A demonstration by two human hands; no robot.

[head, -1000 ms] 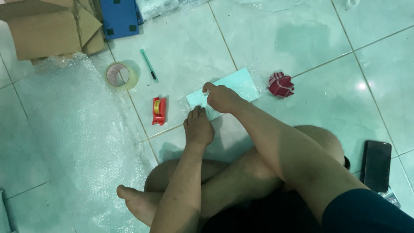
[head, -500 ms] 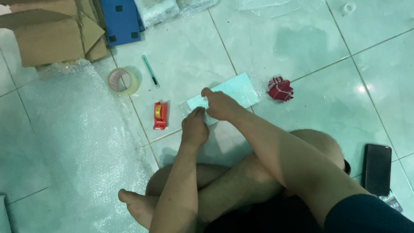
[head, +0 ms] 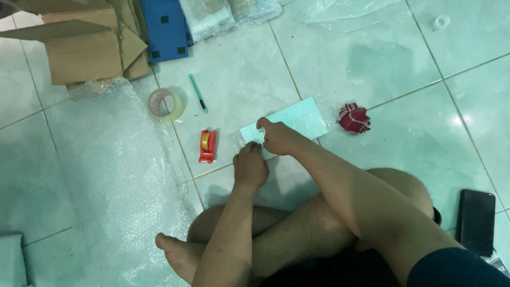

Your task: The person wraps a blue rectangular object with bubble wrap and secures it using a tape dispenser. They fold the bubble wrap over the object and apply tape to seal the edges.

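The flat pale-green packet (head: 297,119), wrapped in clear film, lies on the tiled floor (head: 372,58) at the centre of the frame, its long side running from lower left to upper right. Both hands work at its lower left end. The right hand (head: 279,139) rests on top of that end with fingers curled down and the thumb raised at the packet's near edge; the fingers press on the wrapping, but whether they pinch it cannot be told. The left hand (head: 249,167) sits just below and to the left, knuckles up, fingertips touching the packet's corner; its fingers are bent together, and the view does not show whether they hold anything. A small red tape dispenser (head: 207,145) lies just left of the left hand. A roll of clear tape (head: 165,104) and a green pen (head: 198,92) lie further toward the upper left. A crumpled red item (head: 354,118) sits just right of the packet. A bubble wrap sheet (head: 106,175) covers the left side of the floor. Cardboard boxes (head: 79,48) occupy the upper left corner. A black phone (head: 476,221) lies at the lower right.
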